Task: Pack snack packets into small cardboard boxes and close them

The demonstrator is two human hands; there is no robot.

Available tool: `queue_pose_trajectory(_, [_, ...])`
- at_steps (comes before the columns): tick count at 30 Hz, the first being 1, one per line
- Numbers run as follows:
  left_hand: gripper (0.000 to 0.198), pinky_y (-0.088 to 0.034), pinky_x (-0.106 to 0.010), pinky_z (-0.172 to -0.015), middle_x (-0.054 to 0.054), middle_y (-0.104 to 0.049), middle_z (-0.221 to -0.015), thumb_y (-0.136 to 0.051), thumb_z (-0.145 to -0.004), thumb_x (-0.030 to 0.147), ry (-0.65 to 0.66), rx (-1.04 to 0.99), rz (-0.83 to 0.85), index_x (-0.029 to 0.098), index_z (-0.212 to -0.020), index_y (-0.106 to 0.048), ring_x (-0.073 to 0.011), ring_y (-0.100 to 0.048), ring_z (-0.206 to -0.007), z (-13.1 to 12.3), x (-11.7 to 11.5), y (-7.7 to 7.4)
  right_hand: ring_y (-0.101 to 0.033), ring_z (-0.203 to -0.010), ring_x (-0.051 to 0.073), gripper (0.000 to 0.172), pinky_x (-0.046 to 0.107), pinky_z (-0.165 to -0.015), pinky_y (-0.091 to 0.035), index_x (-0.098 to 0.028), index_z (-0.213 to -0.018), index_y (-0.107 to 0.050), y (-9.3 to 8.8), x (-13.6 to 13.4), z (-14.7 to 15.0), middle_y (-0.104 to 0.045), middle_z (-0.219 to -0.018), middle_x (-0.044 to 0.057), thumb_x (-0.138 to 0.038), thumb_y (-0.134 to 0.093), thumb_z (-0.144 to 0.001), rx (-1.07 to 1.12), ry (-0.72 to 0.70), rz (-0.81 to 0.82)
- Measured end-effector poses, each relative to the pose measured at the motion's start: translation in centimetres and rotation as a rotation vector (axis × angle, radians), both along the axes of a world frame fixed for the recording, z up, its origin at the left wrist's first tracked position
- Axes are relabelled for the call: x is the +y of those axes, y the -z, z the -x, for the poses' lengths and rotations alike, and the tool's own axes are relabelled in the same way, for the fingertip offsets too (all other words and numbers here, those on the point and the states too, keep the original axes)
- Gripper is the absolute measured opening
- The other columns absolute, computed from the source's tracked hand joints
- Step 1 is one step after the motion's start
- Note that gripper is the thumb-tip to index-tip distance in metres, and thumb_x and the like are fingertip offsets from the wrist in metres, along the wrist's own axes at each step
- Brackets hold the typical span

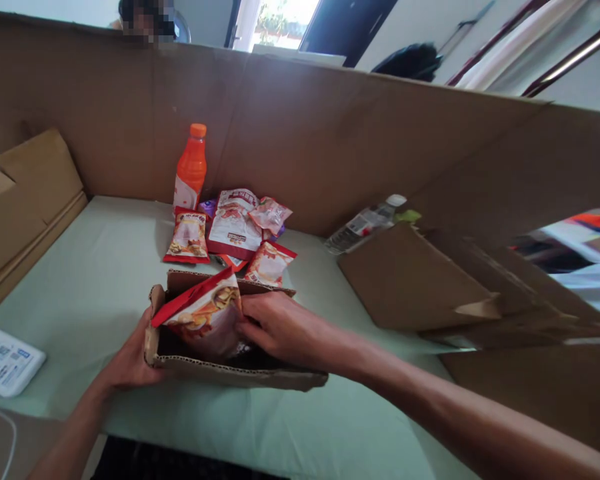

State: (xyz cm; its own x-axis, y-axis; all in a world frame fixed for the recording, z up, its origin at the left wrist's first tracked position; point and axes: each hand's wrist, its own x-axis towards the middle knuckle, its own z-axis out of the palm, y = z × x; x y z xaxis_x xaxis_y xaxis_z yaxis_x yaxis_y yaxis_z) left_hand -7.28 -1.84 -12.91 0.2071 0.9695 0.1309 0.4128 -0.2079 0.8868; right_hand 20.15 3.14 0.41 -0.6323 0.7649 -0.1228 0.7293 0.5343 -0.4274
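Note:
In front of me a small open cardboard box (pixel 250 375) is tilted towards me on the green cloth. My left hand (pixel 139 353) grips its left end, the fingers partly hidden by the wall. My right hand (pixel 275 323) reaches over the box's right side, thumb and fingers closed on the edge of a red and white snack bag (pixel 207 319). The bag leans inside the box, its red top seal above the left rim. Just behind lie two similar snack bags (pixel 189 235), (pixel 270 263) and a larger white and maroon pouch (pixel 235 223).
An orange drink bottle (pixel 192 167) stands at the back by a tall cardboard wall (pixel 300 127). At right, a clear bottle (pixel 365 225) leans near a larger cardboard box (pixel 380 280). A white device (pixel 10 363) lies at the left edge. Another person (pixel 147 19) is beyond the wall.

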Motion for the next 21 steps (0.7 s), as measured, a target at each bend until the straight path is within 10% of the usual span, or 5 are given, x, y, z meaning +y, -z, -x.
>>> queue_pose_trajectory(6, [0.115, -0.045, -0.055, -0.114, -0.011, -0.025, -0.169, -0.073, -0.073, 0.068, 0.136, -0.133, 0.056, 0.025, -0.163, -0.016, -0.0423, -0.039, -0.147, 0.2, 0.2, 0.5, -0.039, -0.052, 0.009, 0.020, 0.024, -0.053, -0.028, -0.018, -0.060, -0.052, -2.3, 0.3, -0.2, -0.055, -0.059, -0.001, -0.004, -0.053, -0.075, -0.141, -0.008, -0.085])
queue_pose_trajectory(21, [0.104, -0.051, -0.059, -0.109, -0.011, -0.040, -0.161, -0.067, -0.084, 0.060, 0.148, 0.102, -0.111, 0.036, -0.163, -0.004, -0.0418, -0.046, -0.143, 0.0, -0.2, -1.1, -0.070, -0.091, 0.025, 0.027, 0.031, -0.067, -0.046, -0.012, -0.110, -0.074, 0.3, 0.7, 3.8, -0.073, -0.112, 0.013, -0.029, -0.057, -0.098, -0.372, -0.494, 0.120])
